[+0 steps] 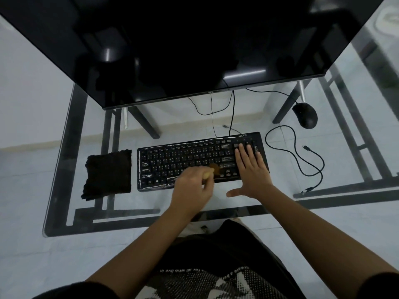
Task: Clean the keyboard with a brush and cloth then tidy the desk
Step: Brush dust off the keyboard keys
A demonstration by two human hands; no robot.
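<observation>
While gripping brush (212, 169), left hand (192, 186) curled.

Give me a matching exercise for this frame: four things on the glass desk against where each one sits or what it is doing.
Things:
1. black cloth
2. black computer mouse
3. left hand
4. right hand

Places or states:
A. lies flat on the right end of the black keyboard
B. lies on the glass left of the keyboard
C. grips the wooden-handled brush over the keys
D. sits far right, near the black monitor

Pairs: 1-B, 2-D, 3-C, 4-A
</observation>
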